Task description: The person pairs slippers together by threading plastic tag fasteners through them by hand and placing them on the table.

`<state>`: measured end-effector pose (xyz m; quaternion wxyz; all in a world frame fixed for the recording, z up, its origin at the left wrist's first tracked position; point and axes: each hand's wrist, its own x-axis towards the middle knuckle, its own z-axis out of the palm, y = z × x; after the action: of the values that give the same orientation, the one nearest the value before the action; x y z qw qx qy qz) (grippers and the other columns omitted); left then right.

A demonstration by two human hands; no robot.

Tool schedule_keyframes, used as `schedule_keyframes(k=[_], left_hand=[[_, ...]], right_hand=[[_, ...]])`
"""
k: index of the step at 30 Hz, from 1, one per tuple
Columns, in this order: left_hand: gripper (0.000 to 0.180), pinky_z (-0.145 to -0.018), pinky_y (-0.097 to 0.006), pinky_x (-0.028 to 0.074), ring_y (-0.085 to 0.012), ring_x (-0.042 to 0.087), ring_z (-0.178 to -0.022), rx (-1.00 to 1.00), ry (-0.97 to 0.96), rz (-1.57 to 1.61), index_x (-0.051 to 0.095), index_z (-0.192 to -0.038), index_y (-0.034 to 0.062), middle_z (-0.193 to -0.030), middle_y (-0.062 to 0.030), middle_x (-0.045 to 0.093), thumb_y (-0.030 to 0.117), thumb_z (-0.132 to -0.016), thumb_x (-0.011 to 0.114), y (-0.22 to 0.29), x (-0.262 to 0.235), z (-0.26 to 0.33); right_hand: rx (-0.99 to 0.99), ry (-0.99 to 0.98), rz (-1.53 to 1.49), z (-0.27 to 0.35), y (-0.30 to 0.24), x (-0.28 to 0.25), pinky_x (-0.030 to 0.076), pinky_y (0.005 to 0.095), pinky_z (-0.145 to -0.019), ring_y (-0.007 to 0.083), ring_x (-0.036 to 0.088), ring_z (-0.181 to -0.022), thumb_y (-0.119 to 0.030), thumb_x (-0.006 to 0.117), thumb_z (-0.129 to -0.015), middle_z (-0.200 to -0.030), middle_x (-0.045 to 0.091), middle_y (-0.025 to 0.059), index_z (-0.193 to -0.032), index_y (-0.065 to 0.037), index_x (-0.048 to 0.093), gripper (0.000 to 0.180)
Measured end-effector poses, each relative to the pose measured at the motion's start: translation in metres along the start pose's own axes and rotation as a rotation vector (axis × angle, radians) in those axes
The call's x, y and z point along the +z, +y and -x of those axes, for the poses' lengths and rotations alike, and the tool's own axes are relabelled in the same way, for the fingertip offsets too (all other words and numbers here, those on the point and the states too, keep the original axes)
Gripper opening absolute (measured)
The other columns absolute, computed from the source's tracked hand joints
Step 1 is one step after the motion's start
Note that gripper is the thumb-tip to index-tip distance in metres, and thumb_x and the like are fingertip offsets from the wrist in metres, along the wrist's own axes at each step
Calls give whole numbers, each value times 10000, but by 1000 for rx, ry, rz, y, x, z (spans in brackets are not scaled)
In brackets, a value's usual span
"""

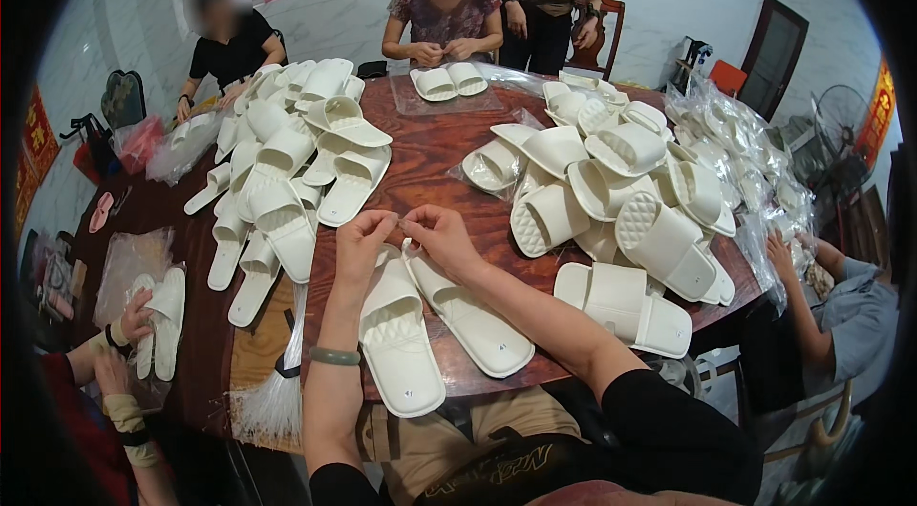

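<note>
A pair of white slippers lies before me, side by side with their soles down: the left slipper and the right slipper. Their open-toe ends point away from me, near my fingers. My left hand is closed in a pinch above the left slipper's far end. Beside it, my right hand pinches too, its fingertips almost meeting the left ones. Whatever lies between the fingertips is too small to make out. A bundle of fine clear plastic strands rests at the table edge, left of my left forearm.
Piles of white slippers cover the wooden table left and right. Clear-bagged slippers are heaped farther right. Co-workers sit around the table; a hand at left holds slippers, and one person stands at the back.
</note>
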<state>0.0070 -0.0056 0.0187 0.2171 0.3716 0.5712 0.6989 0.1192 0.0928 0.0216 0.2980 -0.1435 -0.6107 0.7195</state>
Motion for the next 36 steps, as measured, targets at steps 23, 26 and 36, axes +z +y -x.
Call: schedule_keyframes(k=[23,26,36], left_hand=[[133,-653,-211,454,-77,570,-714,147,41,12,624,-920,-14,-829,-28,627,94,-865,569,-7,-6,-9],[88,-554,-211,417,-74,487,-574,11,201,223,574,-922,25,-751,-25,590,94,-879,540,17,-2,-6],[187,-395,-215,264,-78,368,-409,482,-533,1147,503,-1042,65,-659,-43,581,51,-856,512,196,-29,161]], right_hand=[[-66,40,78,-11,3,-1,422,210,-499,77,542,-582,-131,627,-815,-700,603,36,-845,8,604,144],[25,75,-148,-14,3,-14,419,198,-498,85,552,-630,-127,575,-865,-765,595,37,-926,-18,562,127],[67,77,-154,-7,7,-6,465,245,-632,122,540,-814,-149,521,-904,-946,589,56,-1027,2,568,201]])
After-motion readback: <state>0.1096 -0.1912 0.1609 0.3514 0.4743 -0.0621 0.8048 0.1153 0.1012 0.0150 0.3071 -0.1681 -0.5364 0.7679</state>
